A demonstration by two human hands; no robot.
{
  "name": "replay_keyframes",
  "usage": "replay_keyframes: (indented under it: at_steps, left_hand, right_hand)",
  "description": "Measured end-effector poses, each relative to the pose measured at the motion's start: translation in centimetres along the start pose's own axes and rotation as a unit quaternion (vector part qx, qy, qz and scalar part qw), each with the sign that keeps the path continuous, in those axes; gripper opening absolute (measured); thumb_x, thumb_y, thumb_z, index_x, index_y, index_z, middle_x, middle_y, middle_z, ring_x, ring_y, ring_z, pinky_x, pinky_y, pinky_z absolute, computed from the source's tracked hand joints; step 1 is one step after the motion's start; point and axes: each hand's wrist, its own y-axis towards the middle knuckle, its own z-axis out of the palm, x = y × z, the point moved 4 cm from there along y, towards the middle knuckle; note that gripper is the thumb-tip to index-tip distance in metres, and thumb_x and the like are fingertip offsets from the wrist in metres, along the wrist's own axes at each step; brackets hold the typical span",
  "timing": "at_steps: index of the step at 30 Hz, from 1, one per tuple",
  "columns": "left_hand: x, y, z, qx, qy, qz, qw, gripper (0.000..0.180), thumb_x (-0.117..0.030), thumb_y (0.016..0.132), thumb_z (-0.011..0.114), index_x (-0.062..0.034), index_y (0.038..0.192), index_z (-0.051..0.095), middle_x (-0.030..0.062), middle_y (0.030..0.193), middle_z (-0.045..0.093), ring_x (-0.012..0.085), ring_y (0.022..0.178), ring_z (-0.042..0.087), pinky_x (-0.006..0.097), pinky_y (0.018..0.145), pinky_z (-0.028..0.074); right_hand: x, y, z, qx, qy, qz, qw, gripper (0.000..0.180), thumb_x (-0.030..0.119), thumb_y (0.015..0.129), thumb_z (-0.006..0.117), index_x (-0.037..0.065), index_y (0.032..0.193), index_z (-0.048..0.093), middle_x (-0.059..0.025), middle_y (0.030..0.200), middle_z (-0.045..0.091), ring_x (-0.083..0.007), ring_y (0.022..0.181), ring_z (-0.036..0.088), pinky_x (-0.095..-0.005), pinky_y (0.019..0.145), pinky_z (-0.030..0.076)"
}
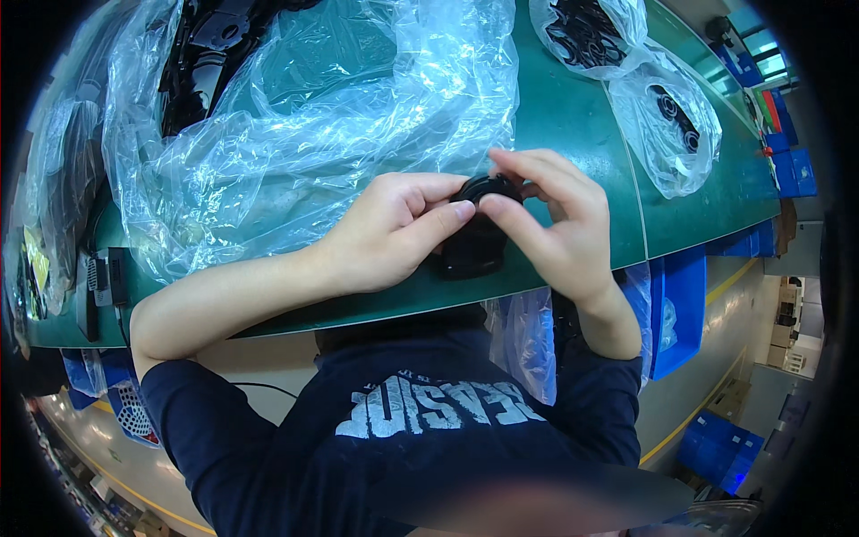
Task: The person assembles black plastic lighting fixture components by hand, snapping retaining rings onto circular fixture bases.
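Observation:
Near the table's front edge, a black round-topped plastic part [486, 187] is pinched between both hands. My left hand [394, 228] grips its left side with thumb and forefinger. My right hand [559, 219] has its thumb on the near rim and its fingers behind, partly hidden. Just below the round top, a dark block-like piece [472, 251] sits over the green table; whether it is joined to the round part I cannot tell.
A large clear plastic bag [295, 170] with black moulded parts [219, 40] spreads across the left of the green table [573, 116]. Bags of black rings [586, 34] and black parts [677, 121] lie at far right. A blue bin [676, 313] stands beyond my right arm. A small black device [107, 277] sits at left.

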Motion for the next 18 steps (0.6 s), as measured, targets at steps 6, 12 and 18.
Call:
replay_keyframes:
  at_steps: [6, 12, 18]
  left_hand:
    - [-0.3, -0.1, 0.2, -0.011, 0.005, 0.021, 1.000, 0.030, -0.017, 0.092, 0.052, 0.0007, 0.116, 0.056, -0.0006, 0.087, 0.061, 0.0017, 0.071, 0.049, 0.018, 0.061, 0.040]
    - [0.0, -0.1, 0.2, -0.035, 0.002, 0.007, 0.999, 0.026, -0.014, 0.090, 0.055, 0.0033, 0.109, 0.061, -0.0015, 0.078, 0.061, 0.0020, 0.068, 0.049, 0.020, 0.059, 0.042]
    - [0.3, -0.2, 0.1, -0.028, 0.028, 0.002, 0.999, 0.026, -0.015, 0.090, 0.055, 0.0016, 0.109, 0.062, -0.0022, 0.077, 0.061, 0.0011, 0.064, 0.048, 0.018, 0.055, 0.040]
  right_hand:
    - [-1.0, 0.7, 0.0, 0.045, 0.117, 0.068, 0.990, 0.017, 0.007, 0.077, 0.068, -0.003, 0.091, 0.067, -0.0075, 0.082, 0.063, -0.0104, 0.071, 0.060, -0.0211, 0.062, 0.048]
    - [-1.5, 0.5, 0.4, 0.063, 0.152, 0.121, 0.979, 0.015, 0.009, 0.078, 0.068, -0.003, 0.086, 0.067, -0.0048, 0.077, 0.064, -0.0078, 0.067, 0.059, -0.0195, 0.061, 0.047]
    - [-1.5, 0.2, 0.5, 0.070, 0.152, 0.146, 0.975, 0.016, 0.010, 0.077, 0.069, -0.003, 0.086, 0.067, -0.0050, 0.076, 0.064, -0.0093, 0.069, 0.060, -0.0198, 0.059, 0.047]
